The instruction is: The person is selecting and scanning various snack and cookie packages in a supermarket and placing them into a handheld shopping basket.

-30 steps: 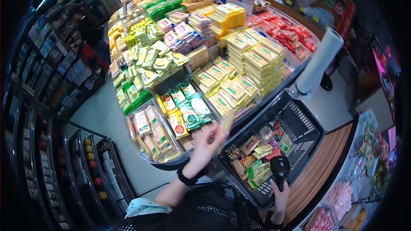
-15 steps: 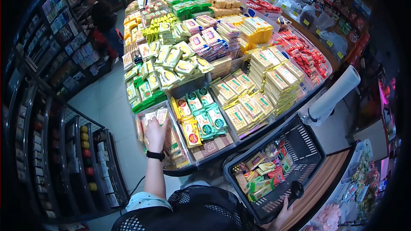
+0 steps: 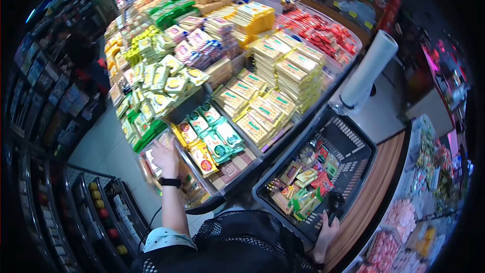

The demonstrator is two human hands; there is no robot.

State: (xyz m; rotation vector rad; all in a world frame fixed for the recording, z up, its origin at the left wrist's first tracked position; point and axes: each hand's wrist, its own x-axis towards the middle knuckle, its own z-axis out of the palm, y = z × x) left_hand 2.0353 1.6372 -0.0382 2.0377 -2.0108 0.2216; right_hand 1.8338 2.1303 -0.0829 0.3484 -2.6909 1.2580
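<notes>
My left hand point(image 3: 165, 157), with a black band on its wrist, reaches into the front left compartment. Its fingers are spread over pale wrapped snack packets point(image 3: 150, 158) there; the fingertips are blurred, and I see nothing lifted. My right hand point(image 3: 329, 228) is closed on the black handle point(image 3: 334, 203) of a shopping basket point(image 3: 368, 152) at lower right. Inside the basket lies a mix of small snack packets point(image 3: 305, 178), green, red and yellow among them. Right beside my left hand, the neighbouring compartment holds yellow packets point(image 3: 203, 158) and green packets point(image 3: 220, 141).
Stacks of cracker packets point(image 3: 265, 116) and red packets point(image 3: 318, 33) fill the display. A roll of plastic bags point(image 3: 369, 71) rises at its right corner. The basket adjoins a wooden counter edge point(image 3: 374, 192). Dark shelves point(image 3: 86, 207) stand left; a person point(image 3: 81, 53) is far left.
The view has turned, shifting the display left and tilting it. My left hand stays over the same compartment, its fingers now more spread. My right hand remains at the basket handle.
</notes>
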